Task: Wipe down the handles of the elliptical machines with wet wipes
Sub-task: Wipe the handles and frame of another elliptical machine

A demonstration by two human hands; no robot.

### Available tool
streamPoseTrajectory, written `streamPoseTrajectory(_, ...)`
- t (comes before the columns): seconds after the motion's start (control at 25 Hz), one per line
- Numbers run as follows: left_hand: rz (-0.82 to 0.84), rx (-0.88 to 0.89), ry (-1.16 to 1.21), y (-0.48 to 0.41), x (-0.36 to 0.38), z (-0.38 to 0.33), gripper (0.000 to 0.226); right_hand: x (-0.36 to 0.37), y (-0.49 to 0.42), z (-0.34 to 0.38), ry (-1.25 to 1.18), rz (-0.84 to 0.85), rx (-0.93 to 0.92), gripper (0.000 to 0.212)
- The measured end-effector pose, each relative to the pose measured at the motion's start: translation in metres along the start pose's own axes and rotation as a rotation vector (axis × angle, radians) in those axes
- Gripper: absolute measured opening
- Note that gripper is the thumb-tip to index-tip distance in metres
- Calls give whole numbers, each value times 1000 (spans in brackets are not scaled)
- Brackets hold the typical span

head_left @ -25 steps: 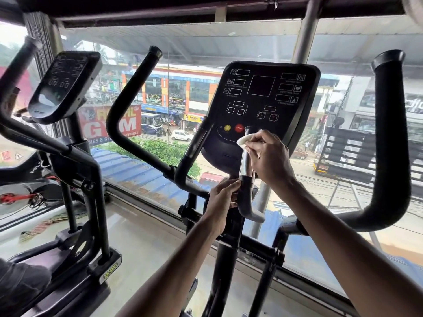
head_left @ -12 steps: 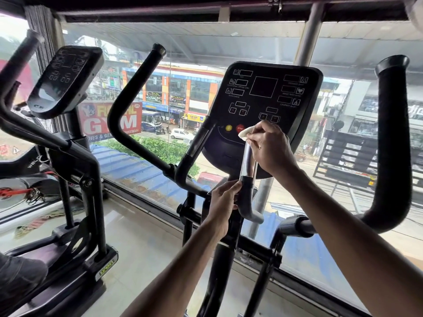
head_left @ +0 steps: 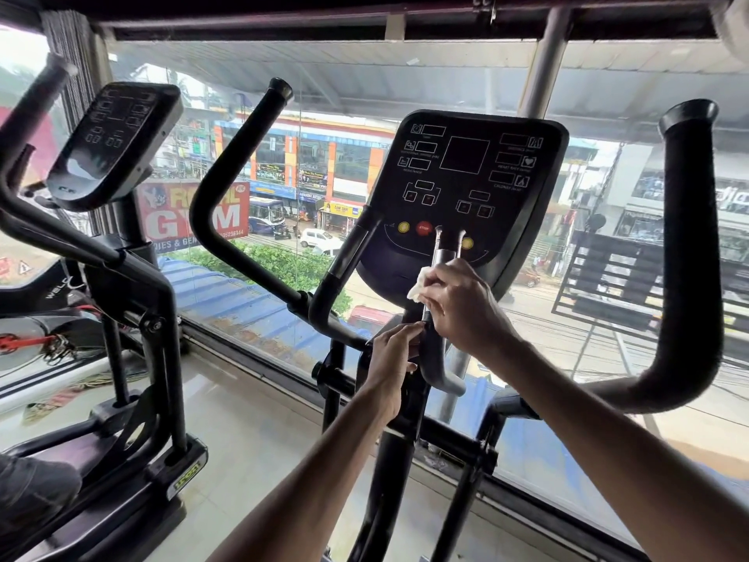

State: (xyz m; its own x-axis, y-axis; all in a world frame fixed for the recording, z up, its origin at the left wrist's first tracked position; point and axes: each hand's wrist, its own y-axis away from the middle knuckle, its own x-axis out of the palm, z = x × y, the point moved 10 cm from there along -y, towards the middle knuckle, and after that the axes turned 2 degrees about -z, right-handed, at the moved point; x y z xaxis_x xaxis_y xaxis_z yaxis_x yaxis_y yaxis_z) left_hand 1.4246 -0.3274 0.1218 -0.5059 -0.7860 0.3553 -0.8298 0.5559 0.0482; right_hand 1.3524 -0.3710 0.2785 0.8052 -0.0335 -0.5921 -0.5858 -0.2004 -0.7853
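A black elliptical machine stands before me with its console (head_left: 466, 184) at centre. Below the console a short silver and grey inner handle (head_left: 439, 253) rises upright. My right hand (head_left: 462, 306) grips this handle with a white wet wipe (head_left: 419, 283) wrapped round it, about halfway down. My left hand (head_left: 391, 358) holds the handle's lower black part just under the right hand. The long left moving handle (head_left: 227, 184) and the thick right moving handle (head_left: 689, 257) curve up on either side, untouched.
A second elliptical (head_left: 113, 144) with its own console stands to the left, its base (head_left: 178, 472) on the tiled floor. A large window (head_left: 316, 196) runs right behind the machines. A dark trouser leg (head_left: 28, 492) shows at bottom left.
My right hand has slid down the silver handle with the wipe, baring the handle's top. The left hand stays on the lower part. The camera view tilted slightly.
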Motion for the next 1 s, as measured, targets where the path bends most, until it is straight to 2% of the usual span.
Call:
streamPoseTrajectory(0.2, 12, 4, -18, -1, 1, 0, 16, -2, 9, -7, -26, 8, 40, 9)
streamPoseTrajectory(0.48, 0, -1, -34, -2, -1, 0, 16, -33, -37, -38, 21, -208, 209, 9)
streamPoseTrajectory(0.56, 3, 0, -41, -2, -1, 0, 16, -24, -30, -32, 12, -170, 175, 8)
streamPoseTrajectory(0.68, 7, 1, -39, -3, -1, 0, 16, -9, -17, -27, -31, -28, 53, 8)
streamPoseTrajectory(0.84, -1, 1, -34, -3, 0, -1, 16, -32, -33, -43, 11, -167, 175, 12)
streamPoseTrajectory(1.0, 9, 4, -36, -4, 1, -1, 17, -33, -41, -36, 40, -173, 121, 10)
